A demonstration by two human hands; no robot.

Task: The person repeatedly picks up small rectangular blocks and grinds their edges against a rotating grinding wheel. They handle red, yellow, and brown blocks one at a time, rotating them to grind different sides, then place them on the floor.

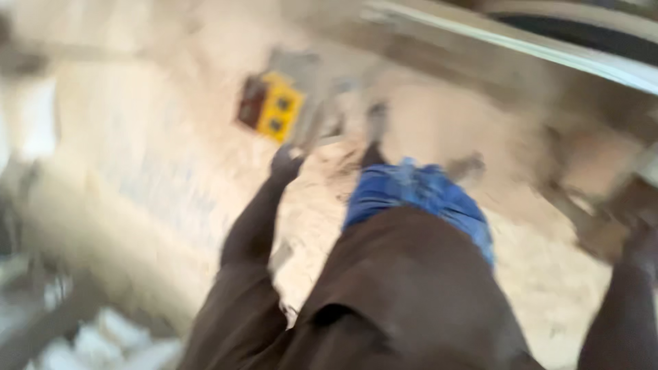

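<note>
— Where are we standing?
— On a rough work site, we'd say: sandy, dusty ground (548, 288), a yellow power tool (273, 106) lying on it, grey rubble (103, 339) (all badly blurred) at our feet.

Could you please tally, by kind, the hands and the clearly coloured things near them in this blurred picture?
Yellow block: 1
Hands: 2, the left hand nearest the block and the right hand at the picture's edge
Total: 3
Blur hides everything else on the sandy ground.
</note>
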